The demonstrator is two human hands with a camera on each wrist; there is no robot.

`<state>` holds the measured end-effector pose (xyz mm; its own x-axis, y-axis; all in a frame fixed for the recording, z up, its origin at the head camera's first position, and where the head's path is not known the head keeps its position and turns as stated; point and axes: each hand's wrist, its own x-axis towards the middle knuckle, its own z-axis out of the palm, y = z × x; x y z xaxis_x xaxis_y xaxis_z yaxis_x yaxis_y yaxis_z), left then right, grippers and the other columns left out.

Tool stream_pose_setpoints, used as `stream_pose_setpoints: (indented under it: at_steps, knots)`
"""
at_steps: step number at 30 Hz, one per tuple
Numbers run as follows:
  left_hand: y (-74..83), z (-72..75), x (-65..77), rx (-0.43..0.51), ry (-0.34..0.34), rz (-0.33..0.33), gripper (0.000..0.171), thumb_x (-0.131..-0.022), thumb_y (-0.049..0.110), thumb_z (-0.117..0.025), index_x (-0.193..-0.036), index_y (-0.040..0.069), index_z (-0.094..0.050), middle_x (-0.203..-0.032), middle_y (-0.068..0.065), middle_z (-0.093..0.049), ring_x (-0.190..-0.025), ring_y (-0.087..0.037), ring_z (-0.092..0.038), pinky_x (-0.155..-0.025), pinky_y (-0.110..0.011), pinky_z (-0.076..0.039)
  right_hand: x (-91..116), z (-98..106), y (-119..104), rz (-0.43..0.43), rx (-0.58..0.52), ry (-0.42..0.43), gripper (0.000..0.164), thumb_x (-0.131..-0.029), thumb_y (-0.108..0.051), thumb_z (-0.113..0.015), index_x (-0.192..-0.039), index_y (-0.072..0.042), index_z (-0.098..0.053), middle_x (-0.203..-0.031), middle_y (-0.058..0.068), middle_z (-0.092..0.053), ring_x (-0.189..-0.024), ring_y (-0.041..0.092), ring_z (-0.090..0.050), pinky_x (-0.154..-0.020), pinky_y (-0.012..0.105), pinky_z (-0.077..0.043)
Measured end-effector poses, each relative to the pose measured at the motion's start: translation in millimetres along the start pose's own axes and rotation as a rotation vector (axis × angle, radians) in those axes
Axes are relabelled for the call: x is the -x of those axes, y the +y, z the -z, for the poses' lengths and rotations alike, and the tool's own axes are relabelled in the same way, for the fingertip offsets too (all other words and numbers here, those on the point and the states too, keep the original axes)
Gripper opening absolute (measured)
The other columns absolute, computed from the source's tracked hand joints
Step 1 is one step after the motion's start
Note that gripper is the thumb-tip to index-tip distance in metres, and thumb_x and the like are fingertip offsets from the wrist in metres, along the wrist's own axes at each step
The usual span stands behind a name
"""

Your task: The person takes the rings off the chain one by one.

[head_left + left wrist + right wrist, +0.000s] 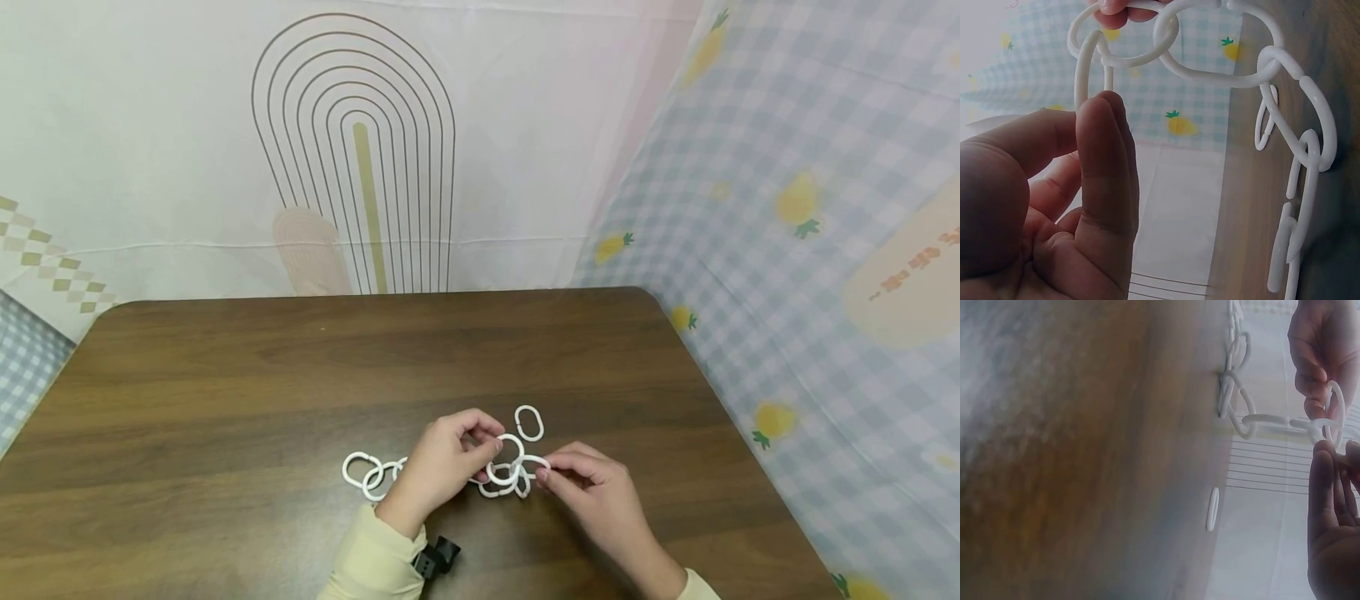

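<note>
In the head view, my left hand (444,463) pinches a white oval link (521,448) between thumb and fingertips. My right hand (602,493) grips the end link (543,460) of a white chain by its edge. The left wrist view shows the left-held link (1082,72) upright, its top meeting the side of that end link (1138,62); whether it is fully hooked through cannot be told. More joined links (1329,122) hang from the end link and trail onto the table. Part of the chain passes behind my left hand, and its far links (344,468) lie to the left.
A single loose white link (542,427) lies on the brown wooden table (225,392), just beyond my hands. A black device (435,557) is strapped at my left wrist. Behind the table hangs a white patterned cloth (525,125); a blue checked cloth (787,275) is at right.
</note>
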<state>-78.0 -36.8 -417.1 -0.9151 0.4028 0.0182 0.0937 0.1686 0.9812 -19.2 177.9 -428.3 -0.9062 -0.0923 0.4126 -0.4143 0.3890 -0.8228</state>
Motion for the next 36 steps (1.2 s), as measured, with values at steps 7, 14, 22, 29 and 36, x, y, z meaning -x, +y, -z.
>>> stream_pose_setpoints:
  at_steps: [7,14,22,29,36]
  knots:
    - [-1.1,0.5,-0.1,-0.005,-0.004,0.009,0.010,-0.092,0.004,-0.069,-0.101,0.001,-0.070,-0.084,-0.014,-0.070,-0.056,-0.011,-0.063,-0.057,-0.038,-0.059,0.6,-0.1,0.7,0.031,0.042,0.014,0.016,-0.078,0.007,-0.080,-0.087,-0.005,-0.077,-0.082,0.007,-0.070,-0.073,0.005,-0.065,-0.059,0.020,-0.054]
    - [-1.6,0.8,-0.1,-0.038,-0.001,0.010,0.010,-0.091,0.004,-0.070,-0.100,0.002,-0.070,-0.082,-0.011,-0.069,-0.054,-0.010,-0.062,-0.053,-0.029,-0.056,1.2,0.5,0.4,0.025,0.048,0.020,0.022,-0.077,0.009,-0.080,-0.087,-0.010,-0.077,-0.082,0.005,-0.070,-0.072,0.005,-0.064,-0.059,0.020,-0.053]
    - [0.0,0.6,-1.9,-0.036,-0.008,0.002,0.009,-0.090,0.003,-0.070,-0.099,0.003,-0.070,-0.081,-0.013,-0.069,-0.057,-0.013,-0.064,-0.054,-0.028,-0.056,1.3,2.4,1.4,0.031,0.080,0.028,0.022,-0.075,0.009,-0.081,-0.086,-0.009,-0.078,-0.082,0.004,-0.071,-0.071,0.005,-0.063,-0.058,0.018,-0.051]
    - [0.2,1.3,-1.2,-0.045,-0.014,0.000,0.010,-0.090,0.002,-0.069,-0.100,-0.001,-0.070,-0.081,-0.012,-0.070,-0.059,-0.017,-0.066,-0.055,-0.030,-0.057,3.0,2.9,2.9,0.035,0.067,0.018,0.017,-0.077,0.007,-0.081,-0.087,-0.007,-0.077,-0.082,0.007,-0.071,-0.073,0.004,-0.064,-0.059,0.017,-0.052]
    - [-1.4,9.1,-0.5,-0.082,0.034,-0.009,0.011,-0.091,0.001,-0.069,-0.101,-0.002,-0.070,-0.082,-0.015,-0.070,-0.057,-0.023,-0.064,-0.053,-0.028,-0.053,3.2,5.9,3.0,0.013,0.043,0.061,0.018,-0.077,0.010,-0.080,-0.085,-0.005,-0.077,-0.080,0.005,-0.070,-0.074,0.006,-0.065,-0.062,0.017,-0.053]
